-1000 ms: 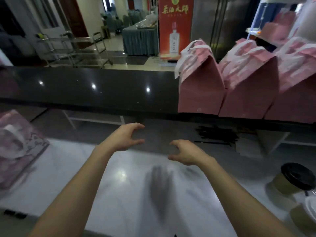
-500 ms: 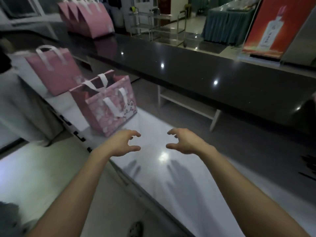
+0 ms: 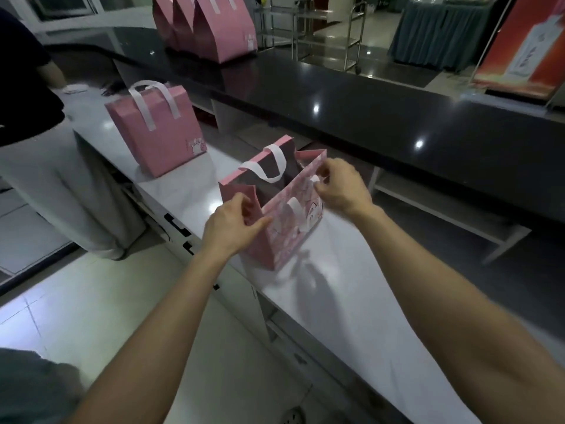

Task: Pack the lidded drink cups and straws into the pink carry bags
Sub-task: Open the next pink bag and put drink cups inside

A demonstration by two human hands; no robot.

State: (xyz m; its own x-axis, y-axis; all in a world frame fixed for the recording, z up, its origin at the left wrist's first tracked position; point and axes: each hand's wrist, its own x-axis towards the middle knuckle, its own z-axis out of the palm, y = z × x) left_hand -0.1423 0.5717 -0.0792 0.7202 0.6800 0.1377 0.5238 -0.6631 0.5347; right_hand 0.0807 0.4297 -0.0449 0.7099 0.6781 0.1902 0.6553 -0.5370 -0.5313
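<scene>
The open pink carry bag [image 3: 286, 228] stands upright on the white tabletop [image 3: 351, 301], the left hand [image 3: 232, 223] pinching its near corner and the right hand [image 3: 339, 186] pinching the top edge, likely to hold its mouth spread for cups, none in view.

Two bare hands are showing, the left hand [image 3: 227, 223] and the right hand [image 3: 339, 185]. On the pale lower worktop [image 3: 351, 301], two pink paper carry bags with white ribbon handles are standing: one open bag [image 3: 284, 237] and one closed bag [image 3: 159, 133]. Up on the dark glossy counter [image 3: 382, 117], three more closed pink bags [image 3: 214, 22] are sitting in a row. One second person [image 3: 27, 117] is standing at far left.
</scene>
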